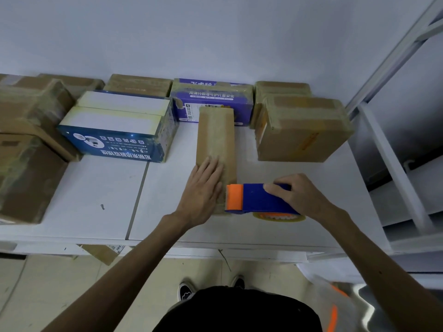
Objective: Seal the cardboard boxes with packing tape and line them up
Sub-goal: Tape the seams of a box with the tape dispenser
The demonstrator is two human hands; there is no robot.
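Note:
A long narrow brown cardboard box (215, 137) lies on the white table (96, 200), running away from me, with a strip of tape along its top. My left hand (203, 190) lies flat on the box's near end, fingers spread. My right hand (299, 197) grips a blue and orange tape dispenser (254, 200) just right of that near end. The dispenser's orange head touches the box's near right corner. A roll of yellowish tape (280, 216) shows under the dispenser.
Taped boxes stand along the wall: a blue and white one (119, 128), a purple one (213, 99), brown ones at right (302, 130) and at left (28, 144). A white metal rack frame (395, 149) rises at the right. The table's front edge is close to my body.

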